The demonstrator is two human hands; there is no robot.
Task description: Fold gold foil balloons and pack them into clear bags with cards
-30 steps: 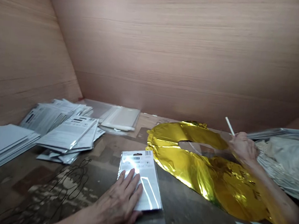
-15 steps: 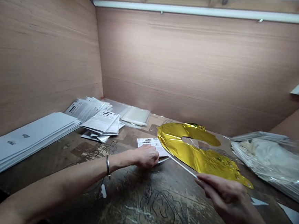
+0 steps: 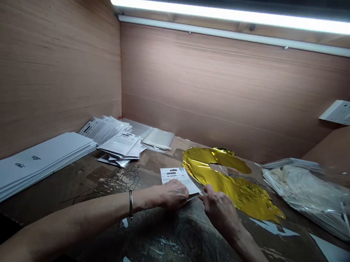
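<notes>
Left hand (image 3: 174, 194) is closed over the lower edge of a barcoded card (image 3: 175, 177), which lies flat on the scarred, dark surface (image 3: 166, 243). A metal bangle (image 3: 131, 204) sits on that wrist. Right hand (image 3: 220, 211) is narrow, its fingers bunched just beside the card's right corner; whether it holds anything there, I cannot tell. A thin white tip shows at that corner, too small to name.

A crumpled gold foil balloon (image 3: 228, 183) lies just beyond both hands, close to the card. Further left are loose piles of printed packets (image 3: 121, 145) and a long stack of white sheets (image 3: 33, 164). Clear bags (image 3: 158, 138) lie against the back wall, and a bulging plastic bag (image 3: 306, 194) sits to the right.
</notes>
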